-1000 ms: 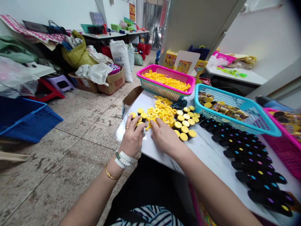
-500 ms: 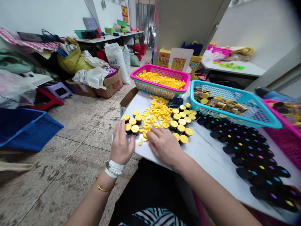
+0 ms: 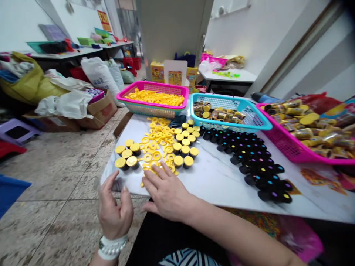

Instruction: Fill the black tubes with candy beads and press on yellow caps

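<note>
Right hand point(image 3: 166, 192) lies flat on yellow rings point(image 3: 158, 133), fingers slightly apart; left hand point(image 3: 113, 212) curves loosely, empty.
Beyond left hand, yellow-topped cups point(image 3: 132, 161) already stand grouped; the scattered rings seem not yet arranged.

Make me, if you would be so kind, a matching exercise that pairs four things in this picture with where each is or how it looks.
Things:
1. Left hand
2. Turquoise basket
3. Right hand
4. Black pieces

Places or states:
A. Fingers spread over loose yellow pieces
B. Laid in rows, showing coloured dots
C. Nearest the left-hand cluster of yellow-topped cylinders
D. Containing small patterned cylinders

Right pairs: 1-C, 2-D, 3-A, 4-B.
</note>
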